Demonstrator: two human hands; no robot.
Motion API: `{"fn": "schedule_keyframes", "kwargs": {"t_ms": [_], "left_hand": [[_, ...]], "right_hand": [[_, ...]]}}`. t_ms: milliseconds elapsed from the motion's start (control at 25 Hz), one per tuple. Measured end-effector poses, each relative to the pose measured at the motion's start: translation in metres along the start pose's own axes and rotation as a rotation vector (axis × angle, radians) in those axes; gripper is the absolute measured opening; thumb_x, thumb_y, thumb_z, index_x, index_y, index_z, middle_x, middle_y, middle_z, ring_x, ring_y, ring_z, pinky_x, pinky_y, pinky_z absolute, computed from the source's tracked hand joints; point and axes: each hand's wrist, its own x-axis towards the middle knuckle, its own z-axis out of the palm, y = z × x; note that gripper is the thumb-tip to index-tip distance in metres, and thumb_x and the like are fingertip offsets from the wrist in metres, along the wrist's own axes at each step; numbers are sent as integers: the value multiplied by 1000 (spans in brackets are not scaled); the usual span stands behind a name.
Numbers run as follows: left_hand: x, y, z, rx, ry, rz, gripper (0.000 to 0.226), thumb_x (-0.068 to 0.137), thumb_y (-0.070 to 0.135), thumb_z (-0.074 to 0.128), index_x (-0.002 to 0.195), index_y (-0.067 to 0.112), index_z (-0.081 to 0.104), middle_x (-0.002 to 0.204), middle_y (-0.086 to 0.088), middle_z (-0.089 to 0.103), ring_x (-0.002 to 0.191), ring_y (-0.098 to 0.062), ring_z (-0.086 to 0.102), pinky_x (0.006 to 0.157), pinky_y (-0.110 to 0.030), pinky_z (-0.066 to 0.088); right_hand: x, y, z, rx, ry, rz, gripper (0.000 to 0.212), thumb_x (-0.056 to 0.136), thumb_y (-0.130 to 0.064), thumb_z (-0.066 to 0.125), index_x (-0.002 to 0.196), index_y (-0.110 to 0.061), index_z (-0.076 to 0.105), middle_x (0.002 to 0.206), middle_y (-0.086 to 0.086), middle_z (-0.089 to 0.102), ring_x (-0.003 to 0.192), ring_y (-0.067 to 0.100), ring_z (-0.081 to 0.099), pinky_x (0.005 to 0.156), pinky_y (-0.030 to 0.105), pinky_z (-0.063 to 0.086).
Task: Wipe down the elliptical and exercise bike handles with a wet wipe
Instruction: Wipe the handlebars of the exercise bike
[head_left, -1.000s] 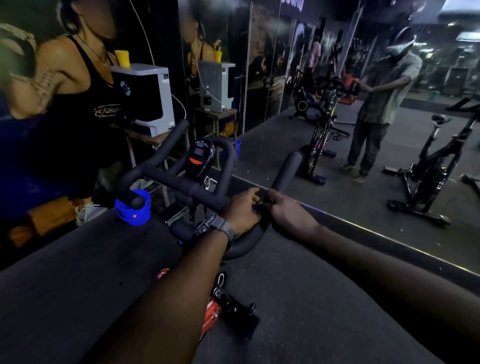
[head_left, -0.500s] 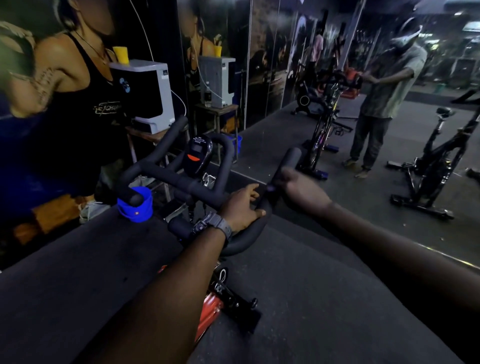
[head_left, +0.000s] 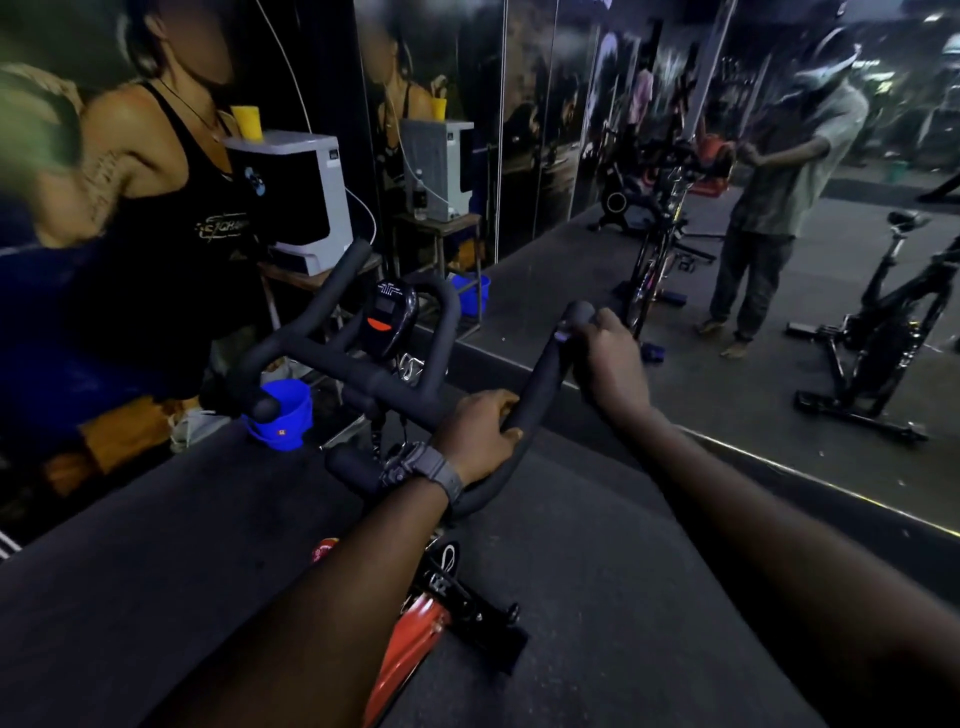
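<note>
Your right hand curls round the handlebar just below its far right tip; a sliver of something pale shows under the fingers, too small to name. Your left hand wraps the same bar lower down, at its near bend. Past the handlebar's tip the mirror wall stands close. Left of the handlebar sits the console, and beyond its left end a blue bucket. Below the handlebar lies open floor mat.
</note>
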Motion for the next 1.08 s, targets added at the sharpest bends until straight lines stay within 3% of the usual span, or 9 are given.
{"fn": "schedule_keyframes", "kwargs": {"t_ms": [120, 200, 280, 360, 520, 680, 760, 960, 1080], "left_hand": [[7, 12, 6, 13, 22, 2, 36, 83, 22, 64, 119, 20, 62, 113, -8, 63, 106, -28, 62, 91, -39, 51], [11, 17, 11, 65, 65, -39, 33, 88, 21, 64, 121, 16, 59, 116, -8, 60, 110, -29, 58, 92, -36, 46], [14, 21, 16, 94, 110, -85, 32, 89, 19, 65, 120, 15, 58, 117, -7, 60, 111, -27, 57, 91, -34, 44], [15, 24, 19, 120, 147, -103, 29, 87, 19, 67, 115, 15, 60, 113, -6, 62, 107, -26, 58, 88, -33, 43], [21, 28, 19, 122, 208, -132, 28, 85, 24, 69, 111, 17, 62, 106, -3, 65, 101, -24, 61, 82, -31, 43], [18, 34, 23, 145, 228, -161, 30, 87, 23, 69, 117, 17, 64, 110, -2, 67, 103, -23, 62, 86, -31, 46], [14, 35, 22, 151, 229, -157, 35, 87, 21, 69, 122, 18, 65, 115, -2, 68, 106, -21, 63, 90, -28, 46], [6, 35, 9, 113, 161, -126, 42, 84, 10, 72, 126, 13, 66, 118, -2, 70, 105, -16, 67, 91, -16, 43], [-7, 34, 3, 144, 112, -96, 40, 85, 9, 71, 125, 11, 67, 121, -3, 70, 109, -15, 65, 91, -15, 42]], "right_hand": [[-87, -29, 35, 269, 42, 52, 24, 81, 0, 66, 103, -9, 73, 89, 10, 63, 83, 21, 55, 72, 25, 38], [-64, -20, 43, 460, 145, 364, 21, 84, -2, 63, 97, -16, 72, 92, 3, 69, 86, 17, 63, 79, 21, 44], [-14, 0, 41, 664, 232, 726, 18, 87, -7, 60, 93, -22, 69, 88, -2, 72, 82, 13, 68, 83, 29, 53], [-10, 4, 54, 1003, 295, 887, 14, 91, -6, 61, 95, -18, 67, 78, -5, 68, 67, -2, 63, 69, 20, 54], [-93, -39, 74, 1527, 157, 940, 13, 96, 0, 57, 102, -10, 63, 89, 8, 66, 75, 9, 59, 66, 19, 49], [-3, 22, 71, 1569, 107, 1058, 25, 95, 1, 55, 119, -2, 61, 98, 10, 64, 76, 12, 58, 61, 20, 49], [-5, 23, 74, 1681, 71, 1035, 28, 96, 4, 52, 122, -2, 59, 101, 9, 66, 80, 12, 61, 69, 22, 52], [-124, -38, 86, 1874, -419, 999, 26, 94, 13, 45, 92, -8, 61, 84, 8, 67, 79, 16, 59, 67, 20, 55], [-95, -34, 88, 1917, -282, 1115, 30, 94, 15, 39, 94, -7, 59, 86, 11, 69, 77, 17, 65, 71, 26, 56]]}}
